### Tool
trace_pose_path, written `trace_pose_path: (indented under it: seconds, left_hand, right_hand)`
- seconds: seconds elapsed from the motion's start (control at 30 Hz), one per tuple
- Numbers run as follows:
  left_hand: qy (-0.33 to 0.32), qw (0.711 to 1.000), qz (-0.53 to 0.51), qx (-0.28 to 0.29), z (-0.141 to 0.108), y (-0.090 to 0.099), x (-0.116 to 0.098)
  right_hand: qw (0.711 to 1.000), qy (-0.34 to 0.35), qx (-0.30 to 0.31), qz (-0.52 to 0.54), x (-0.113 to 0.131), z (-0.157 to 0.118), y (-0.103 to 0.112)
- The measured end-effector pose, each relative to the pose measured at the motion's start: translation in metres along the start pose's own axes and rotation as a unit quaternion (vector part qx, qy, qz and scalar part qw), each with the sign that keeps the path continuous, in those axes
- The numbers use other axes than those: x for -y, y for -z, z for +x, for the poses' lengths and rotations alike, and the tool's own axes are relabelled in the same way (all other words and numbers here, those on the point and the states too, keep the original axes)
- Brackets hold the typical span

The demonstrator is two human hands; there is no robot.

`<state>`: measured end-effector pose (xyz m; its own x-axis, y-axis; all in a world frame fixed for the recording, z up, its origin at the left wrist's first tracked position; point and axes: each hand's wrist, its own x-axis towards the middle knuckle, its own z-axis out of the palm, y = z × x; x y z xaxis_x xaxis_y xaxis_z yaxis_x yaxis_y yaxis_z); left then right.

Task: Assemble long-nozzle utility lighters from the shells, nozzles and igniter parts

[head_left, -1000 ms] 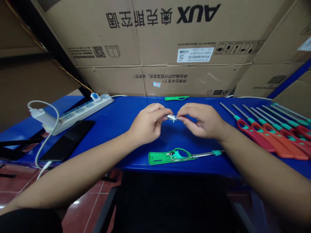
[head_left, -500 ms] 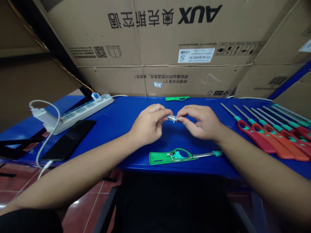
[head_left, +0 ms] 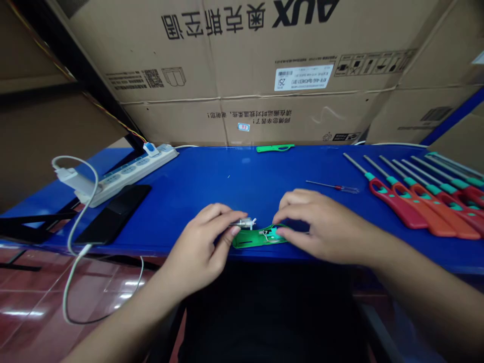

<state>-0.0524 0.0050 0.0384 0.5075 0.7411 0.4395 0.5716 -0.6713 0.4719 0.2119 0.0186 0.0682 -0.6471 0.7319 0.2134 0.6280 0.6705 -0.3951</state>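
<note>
My left hand point(head_left: 204, 247) pinches a small shiny cylinder with a white fitting, like a lighter's fuel tank point(head_left: 245, 223), between thumb and fingers. It hovers just over the left end of an opened green lighter half point(head_left: 249, 240) near the table's front edge. Inside that half sit a teal trigger part point(head_left: 274, 233) and thin white wires. My right hand point(head_left: 321, 227) grips the half around the trigger, thumb and index finger closed on it. The lighter's metal tube is hidden behind this hand.
A screwdriver point(head_left: 338, 188) lies beyond my right hand. Several red and orange lighters point(head_left: 416, 206) line the right side. Another green shell piece point(head_left: 275, 148) rests by the cardboard point(head_left: 189, 121). A power strip point(head_left: 128, 174) and black phone point(head_left: 113, 217) with a cable are on the left.
Both hands have come down toward the table's front edge. My right hand has left the fuel tank and taken hold of the green lighter half. The screwdriver, hidden before, now shows.
</note>
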Motion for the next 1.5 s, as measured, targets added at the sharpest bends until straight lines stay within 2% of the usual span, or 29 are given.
trace_pose_path:
  seconds: [0.1, 0.27, 0.7, 0.9, 1.1, 1.5]
  left_hand:
    - [0.012, 0.999, -0.011, -0.033, -0.014, -0.020, 0.002]
    - [-0.003, 1.000, 0.001, -0.004, -0.014, -0.034, 0.005]
    - [-0.005, 1.000, -0.001, 0.008, -0.014, -0.036, 0.009]
    - [-0.002, 1.000, -0.006, 0.014, -0.015, -0.037, 0.010]
    - [0.004, 1.000, -0.004, 0.016, -0.015, -0.035, 0.008]
    - [0.003, 1.000, 0.000, 0.023, -0.016, -0.036, 0.010]
  right_hand:
    - [0.998, -0.043, 0.036, 0.007, 0.007, -0.007, -0.022]
    - [0.997, -0.066, 0.037, -0.008, 0.007, -0.008, -0.035]
    - [0.986, -0.129, 0.072, 0.073, 0.011, -0.007, -0.036]
    - [0.992, -0.119, 0.033, 0.005, 0.015, -0.012, -0.038]
    - [0.993, -0.108, 0.024, -0.048, 0.019, -0.013, -0.040]
    - [0.988, -0.131, 0.062, 0.047, 0.016, -0.009, -0.038]
